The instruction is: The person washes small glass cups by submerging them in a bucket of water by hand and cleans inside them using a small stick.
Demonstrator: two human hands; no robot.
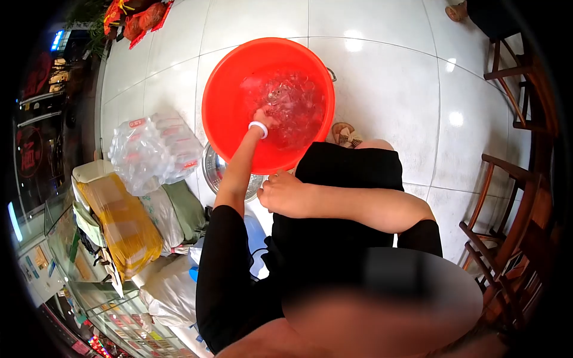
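Observation:
A large red plastic tub (222, 89) stands on the floor before me, with water and a jumble of glassy, translucent shapes (292, 98) inside; I cannot make out what they are. My left hand (264, 116), with a white bangle (258, 126) on its wrist, reaches into the tub at the edge of that mass. Its fingertips are blurred and partly hidden. Curled closed over my lap, my right hand (285, 194) is just below the tub's near rim, with nothing visible in it. Under the rim, a perforated metal colander (213, 170) is partly covered by the tub and my left forearm.
Clear plastic-wrapped bundles (152, 149) lie left of the tub. Behind them are a yellow taped package (122, 218), a green bag (184, 206) and white sacks (173, 289). Wooden chairs (501, 209) line the right side. Red packages (140, 21) sit at the upper left.

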